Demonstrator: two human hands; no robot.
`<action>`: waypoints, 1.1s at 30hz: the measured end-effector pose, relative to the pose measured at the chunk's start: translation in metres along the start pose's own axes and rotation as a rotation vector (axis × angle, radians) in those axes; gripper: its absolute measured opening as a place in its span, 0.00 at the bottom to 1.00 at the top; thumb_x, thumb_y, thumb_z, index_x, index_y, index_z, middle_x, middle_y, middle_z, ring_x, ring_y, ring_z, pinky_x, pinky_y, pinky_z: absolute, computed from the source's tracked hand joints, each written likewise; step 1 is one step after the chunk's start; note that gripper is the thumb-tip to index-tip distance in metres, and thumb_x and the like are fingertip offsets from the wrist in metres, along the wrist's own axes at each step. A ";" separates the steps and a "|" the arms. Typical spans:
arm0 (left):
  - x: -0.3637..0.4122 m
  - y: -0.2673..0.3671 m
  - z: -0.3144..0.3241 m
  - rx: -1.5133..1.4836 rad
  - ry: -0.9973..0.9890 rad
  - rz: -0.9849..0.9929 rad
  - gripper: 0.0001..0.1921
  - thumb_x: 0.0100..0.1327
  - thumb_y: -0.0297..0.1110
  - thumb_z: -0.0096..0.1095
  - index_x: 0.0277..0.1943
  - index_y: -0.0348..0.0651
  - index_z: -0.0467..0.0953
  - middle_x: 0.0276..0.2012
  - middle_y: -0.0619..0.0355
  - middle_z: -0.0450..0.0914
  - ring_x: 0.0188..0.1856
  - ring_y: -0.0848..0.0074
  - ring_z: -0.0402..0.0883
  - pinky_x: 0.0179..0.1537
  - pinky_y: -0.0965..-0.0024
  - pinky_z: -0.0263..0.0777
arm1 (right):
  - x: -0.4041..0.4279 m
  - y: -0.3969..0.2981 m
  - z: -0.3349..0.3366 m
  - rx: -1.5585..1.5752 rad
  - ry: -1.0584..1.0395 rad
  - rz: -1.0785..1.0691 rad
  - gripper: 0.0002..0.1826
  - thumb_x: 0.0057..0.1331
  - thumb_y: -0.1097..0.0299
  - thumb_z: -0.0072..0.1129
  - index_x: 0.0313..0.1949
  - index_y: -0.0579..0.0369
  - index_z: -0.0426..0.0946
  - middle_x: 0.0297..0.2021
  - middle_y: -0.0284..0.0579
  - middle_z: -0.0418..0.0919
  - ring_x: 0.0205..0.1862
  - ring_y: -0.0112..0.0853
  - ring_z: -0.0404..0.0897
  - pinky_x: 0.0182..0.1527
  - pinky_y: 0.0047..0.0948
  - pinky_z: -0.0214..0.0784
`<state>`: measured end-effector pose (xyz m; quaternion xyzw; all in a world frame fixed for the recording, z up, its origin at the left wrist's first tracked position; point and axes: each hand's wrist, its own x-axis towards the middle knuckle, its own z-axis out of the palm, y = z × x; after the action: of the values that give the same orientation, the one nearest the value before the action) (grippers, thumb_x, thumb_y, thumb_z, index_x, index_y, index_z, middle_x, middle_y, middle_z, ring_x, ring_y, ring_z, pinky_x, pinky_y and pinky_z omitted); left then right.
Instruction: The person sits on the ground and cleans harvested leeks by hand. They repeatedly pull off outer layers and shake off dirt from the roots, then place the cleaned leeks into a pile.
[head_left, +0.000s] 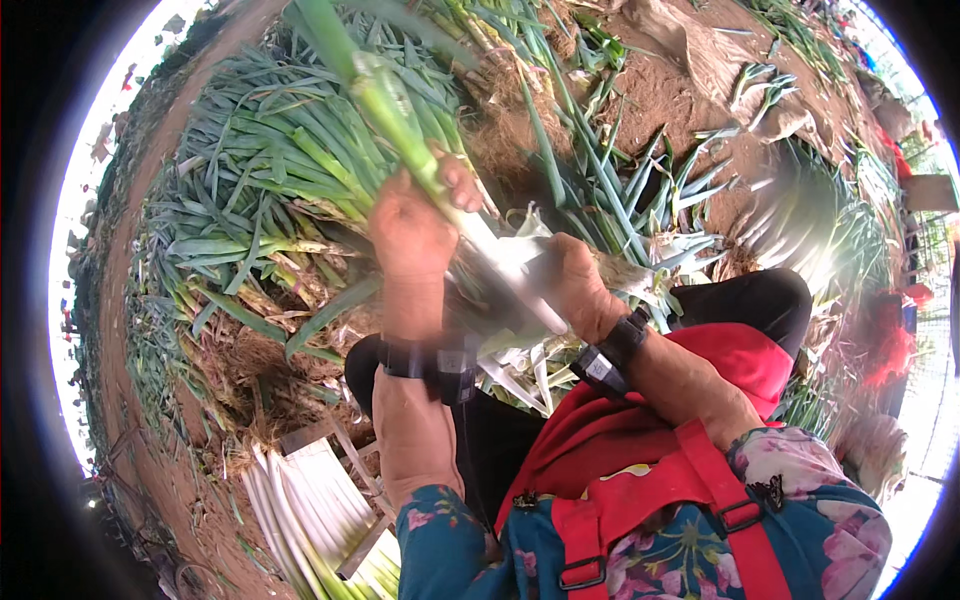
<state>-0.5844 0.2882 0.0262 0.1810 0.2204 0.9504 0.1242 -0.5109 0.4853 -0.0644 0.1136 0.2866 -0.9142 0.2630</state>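
Observation:
A thick leek runs slantwise before me, its green top towards the upper left and its white shank towards my lap. My left hand is closed around its pale green part. Beside the lower white shank is my right hand, with fingers curled; blur and glare hide whether it grips the leek. Pale, stripped leaves lie below the hands, between my legs.
A large heap of untrimmed leeks spreads at the left. Cleaned white leeks lie by a metal frame at the lower left. More leeks and sacking lie on brown soil.

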 end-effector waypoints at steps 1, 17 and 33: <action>-0.001 0.003 -0.002 0.002 0.007 0.019 0.20 0.73 0.46 0.50 0.55 0.36 0.70 0.36 0.53 0.73 0.36 0.66 0.71 0.41 0.62 0.66 | 0.007 0.000 -0.003 0.181 -0.117 0.014 0.18 0.72 0.58 0.46 0.51 0.56 0.77 0.41 0.41 0.81 0.44 0.32 0.79 0.52 0.29 0.71; -0.013 0.021 -0.006 0.024 0.078 0.108 0.12 0.72 0.37 0.50 0.50 0.38 0.69 0.34 0.58 0.68 0.32 0.73 0.65 0.38 0.65 0.61 | 0.062 -0.006 0.003 0.699 -0.236 0.227 0.04 0.71 0.78 0.44 0.43 0.62 0.69 0.31 0.37 0.68 0.33 0.26 0.66 0.41 0.23 0.62; -0.079 0.126 -0.020 -0.040 0.197 0.525 0.07 0.69 0.28 0.47 0.45 0.36 0.69 0.33 0.58 0.69 0.30 0.72 0.65 0.36 0.67 0.61 | -0.025 -0.207 -0.218 0.283 0.525 -0.238 0.10 0.65 0.72 0.45 0.24 0.49 0.65 0.18 0.34 0.62 0.18 0.26 0.61 0.24 0.25 0.57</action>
<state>-0.5410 0.1461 0.0450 0.1361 0.1583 0.9672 -0.1447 -0.5904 0.7673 -0.1364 0.3465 0.2258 -0.9089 0.0529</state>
